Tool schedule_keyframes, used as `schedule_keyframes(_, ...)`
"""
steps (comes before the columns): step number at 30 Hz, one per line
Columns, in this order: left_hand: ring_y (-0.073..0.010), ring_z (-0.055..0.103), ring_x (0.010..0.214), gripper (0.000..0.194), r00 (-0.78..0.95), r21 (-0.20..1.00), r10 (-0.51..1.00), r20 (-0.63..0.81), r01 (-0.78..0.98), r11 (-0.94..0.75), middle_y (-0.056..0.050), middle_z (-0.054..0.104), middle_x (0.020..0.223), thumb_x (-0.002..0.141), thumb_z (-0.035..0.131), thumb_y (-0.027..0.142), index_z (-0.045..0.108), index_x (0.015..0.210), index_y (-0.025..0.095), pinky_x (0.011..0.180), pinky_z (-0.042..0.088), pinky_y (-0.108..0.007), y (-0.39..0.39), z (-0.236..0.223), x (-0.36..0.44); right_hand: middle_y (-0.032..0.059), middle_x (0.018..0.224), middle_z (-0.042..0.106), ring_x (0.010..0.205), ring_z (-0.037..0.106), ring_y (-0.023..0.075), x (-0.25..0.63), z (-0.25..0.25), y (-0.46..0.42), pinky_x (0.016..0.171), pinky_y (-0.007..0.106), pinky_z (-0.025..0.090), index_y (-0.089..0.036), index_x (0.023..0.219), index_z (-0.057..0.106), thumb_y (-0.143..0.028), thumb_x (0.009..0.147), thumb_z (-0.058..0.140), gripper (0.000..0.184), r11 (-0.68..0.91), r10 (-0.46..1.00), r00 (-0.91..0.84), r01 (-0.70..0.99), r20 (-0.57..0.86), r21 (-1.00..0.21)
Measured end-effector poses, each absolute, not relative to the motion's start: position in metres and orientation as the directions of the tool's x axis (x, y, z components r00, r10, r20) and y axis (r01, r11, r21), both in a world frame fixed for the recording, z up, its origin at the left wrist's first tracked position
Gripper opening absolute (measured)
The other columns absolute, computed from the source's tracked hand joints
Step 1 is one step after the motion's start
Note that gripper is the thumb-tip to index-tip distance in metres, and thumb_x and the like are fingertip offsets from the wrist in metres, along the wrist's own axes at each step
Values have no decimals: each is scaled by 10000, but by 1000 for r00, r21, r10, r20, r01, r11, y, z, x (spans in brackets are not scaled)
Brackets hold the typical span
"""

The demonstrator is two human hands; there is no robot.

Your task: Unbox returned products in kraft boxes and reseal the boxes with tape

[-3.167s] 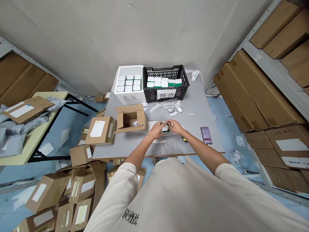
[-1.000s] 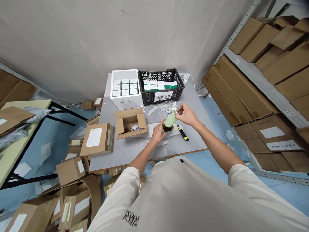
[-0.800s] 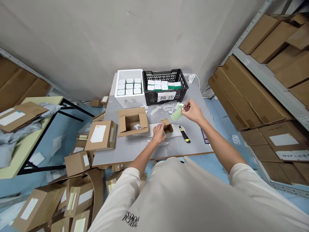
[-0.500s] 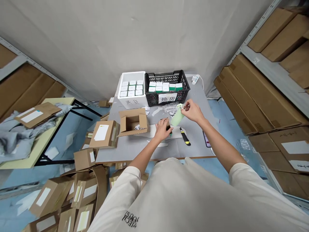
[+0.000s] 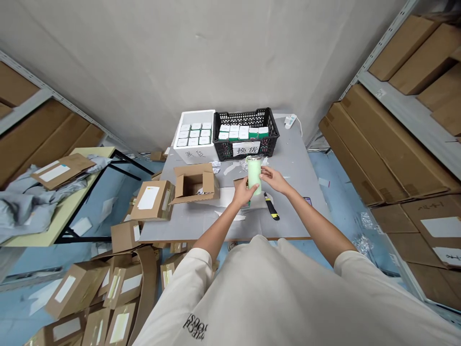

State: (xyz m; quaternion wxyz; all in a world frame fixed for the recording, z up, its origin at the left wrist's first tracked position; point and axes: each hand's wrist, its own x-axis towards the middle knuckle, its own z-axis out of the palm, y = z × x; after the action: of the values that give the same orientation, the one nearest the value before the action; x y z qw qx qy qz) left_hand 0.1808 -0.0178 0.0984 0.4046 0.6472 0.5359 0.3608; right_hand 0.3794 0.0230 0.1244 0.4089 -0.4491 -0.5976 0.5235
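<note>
A light green tumbler [image 5: 254,178] is held upright just in front of the black crate [image 5: 225,153], above the desk [image 5: 201,226]. Its lower left side is clasped by the left hand [image 5: 244,192], which is partly closed, with the thumb laid across the front. Its upper right side is touched by the loosely curved fingers of the right hand [image 5: 273,180]; how firmly these are closed cannot be told. On the tumbler itself no writing can be made out. A small carton [image 5: 248,204] is mostly hidden behind the left hand.

On the crate a paper sign [image 5: 246,148] is fixed, handwritten 换货. Directly left of the crate, a white foam box [image 5: 198,154] is marked 退货 in dark strokes, and 9 white-topped cartons [image 5: 194,134] are held in it. In front of the crate and to its left, an open cardboard box [image 5: 196,197] is placed, and farther left a closed parcel [image 5: 162,204] is seen, its white label [image 5: 148,197] too small to be read. In front of the crate, slightly right, a black-and-yellow cutter [image 5: 271,206] is laid. Farther right, a phone [image 5: 308,201] is partly covered by the forearm. The black shirt lettering [image 5: 195,327] is only partly legible.
</note>
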Motion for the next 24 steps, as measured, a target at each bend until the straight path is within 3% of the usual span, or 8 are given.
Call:
schedule_keyframes(3, -250, 696, 1001, 556, 237, 948, 971, 40, 299, -112, -105, 726, 1231, 947, 643, 519, 592, 1388, 185, 890, 557, -367, -17, 98, 182, 100, 1314, 692, 1224, 637, 270, 376, 118, 12, 1067, 472, 515, -233, 1387, 595, -574, 848, 710, 648, 8, 927, -376, 15, 1, -1000)
schedule_keyframes(6, -248, 688, 1027, 613, 264, 957, 963, 46, 264, -118, -119, 686, 1289, 966, 607, 550, 543, 1463, 198, 891, 567, -362, -17, 99, 182, 95, 1325, 692, 1171, 663, 262, 376, 116, 7, 998, 463, 563, -255, 1424, 565, -588, 866, 693, 663, -64, 930, -365, -39, -45, -997)
schedule_keyframes(9, -253, 656, 1099, 663, 206, 945, 976, 65, 301, -126, -138, 600, 1353, 965, 593, 586, 501, 1514, 227, 906, 570, -364, -17, 97, 183, 99, 1295, 708, 1117, 684, 259, 378, 111, 8, 957, 450, 586, -267, 1421, 565, -590, 835, 735, 691, -81, 950, -308, -66, -57, -994)
schedule_keyframes(13, -257, 622, 1108, 649, 168, 905, 979, 115, 388, -174, -130, 566, 1253, 970, 582, 586, 510, 1514, 239, 904, 565, -373, -14, 92, 184, 104, 1274, 714, 1087, 691, 265, 382, 104, 10, 907, 439, 610, -265, 1389, 590, -589, 804, 771, 694, -85, 965, -255, -81, -62, -993)
schedule_keyframes(16, -261, 619, 1103, 624, 171, 890, 973, 152, 405, -211, -128, 573, 1226, 990, 553, 560, 498, 1522, 238, 922, 550, -387, -12, 90, 184, 103, 1257, 714, 1050, 697, 260, 384, 100, 12, 869, 434, 624, -260, 1351, 617, -577, 782, 790, 674, -77, 976, -211, -69, -61, -995)
schedule_keyframes(20, -268, 609, 1156, 590, 191, 898, 965, 179, 369, -239, -134, 588, 1355, 1025, 501, 480, 421, 1569, 265, 949, 530, -399, -15, 92, 186, 97, 1197, 715, 920, 704, 232, 385, 98, 14, 798, 407, 627, -240, 1276, 663, -561, 745, 818, 640, -56, 988, -142, 13, -57, -998)
schedule_keyframes(24, -273, 633, 1115, 718, 209, 909, 966, 152, 354, -219, -108, 637, 1356, 942, 658, 486, 405, 1577, 268, 966, 514, -406, -19, 98, 187, 88, 1087, 715, 819, 681, 196, 383, 96, 13, 800, 393, 607, -199, 1156, 685, -565, 730, 829, 580, -26, 994, -99, 118, -38, -993)
